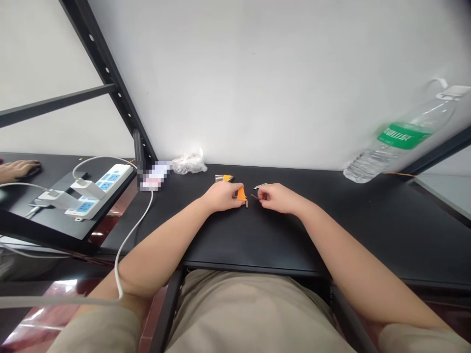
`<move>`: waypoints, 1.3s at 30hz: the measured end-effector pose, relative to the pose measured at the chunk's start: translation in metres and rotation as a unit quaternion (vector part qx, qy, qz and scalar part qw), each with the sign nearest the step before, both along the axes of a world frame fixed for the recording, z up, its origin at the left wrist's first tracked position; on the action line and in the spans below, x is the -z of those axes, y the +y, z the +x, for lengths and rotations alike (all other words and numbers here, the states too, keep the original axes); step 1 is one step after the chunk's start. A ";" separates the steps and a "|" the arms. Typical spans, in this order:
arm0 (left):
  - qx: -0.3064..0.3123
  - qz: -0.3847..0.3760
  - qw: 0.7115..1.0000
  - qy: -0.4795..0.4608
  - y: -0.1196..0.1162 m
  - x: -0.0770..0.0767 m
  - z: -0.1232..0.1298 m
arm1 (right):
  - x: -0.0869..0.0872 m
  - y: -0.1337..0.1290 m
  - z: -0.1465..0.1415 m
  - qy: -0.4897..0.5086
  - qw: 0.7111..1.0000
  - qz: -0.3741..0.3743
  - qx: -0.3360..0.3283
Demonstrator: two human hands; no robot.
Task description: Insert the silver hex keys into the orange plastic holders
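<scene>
At the middle of the black, flat surface [250,240], a row of slender metallic rods with an orange piece [227,178] is lying just behind the left hand [222,196]. This hand is partly closed, gripping an orange plastic holder [241,194] between thumb and fingers, apparently steadying it and leaving its right side accessible. A short metallic piece [247,203] is showing beside the holder. The right hand [281,198] is nearly closed, its fingertips seemingly pinching a thin dark rod [254,196] near one end, probably keeping the other end exposed. Small silvery pieces [260,186] are lying behind it.

Around these, a co-worker's hand [16,170] is resting far left; a white power strip [117,177] is sitting nearer. A white cable [127,239] is crossing the left forearm, possibly restricting it. A crumpled clear plastic bag [189,163] is lying by the wall [257,98]; a clear green-labelled bottle [405,136] is standing at right.
</scene>
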State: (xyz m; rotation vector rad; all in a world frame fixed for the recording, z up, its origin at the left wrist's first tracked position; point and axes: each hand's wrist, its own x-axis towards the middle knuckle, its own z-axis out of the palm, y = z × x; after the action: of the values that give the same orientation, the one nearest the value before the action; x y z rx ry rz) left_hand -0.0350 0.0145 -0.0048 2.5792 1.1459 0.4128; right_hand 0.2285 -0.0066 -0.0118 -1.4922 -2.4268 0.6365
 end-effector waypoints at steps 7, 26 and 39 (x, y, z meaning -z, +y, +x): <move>0.014 -0.009 1.000 -0.025 0.001 0.001 -0.001 | 0.001 0.000 -0.003 0.079 0.995 0.053 -0.033; 0.013 -0.024 0.999 -0.044 0.001 0.001 -0.002 | 0.009 0.004 0.000 0.067 0.994 0.074 -0.037; 0.012 -0.022 0.999 -0.031 0.000 -0.002 0.000 | 0.004 0.003 0.002 0.086 0.990 0.108 -0.023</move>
State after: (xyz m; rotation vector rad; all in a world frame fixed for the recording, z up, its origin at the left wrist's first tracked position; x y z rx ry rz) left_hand -0.0352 0.0144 -0.0032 2.5218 1.0901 0.4523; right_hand 0.2305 -0.0039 -0.0155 -1.2467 -2.3198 0.4722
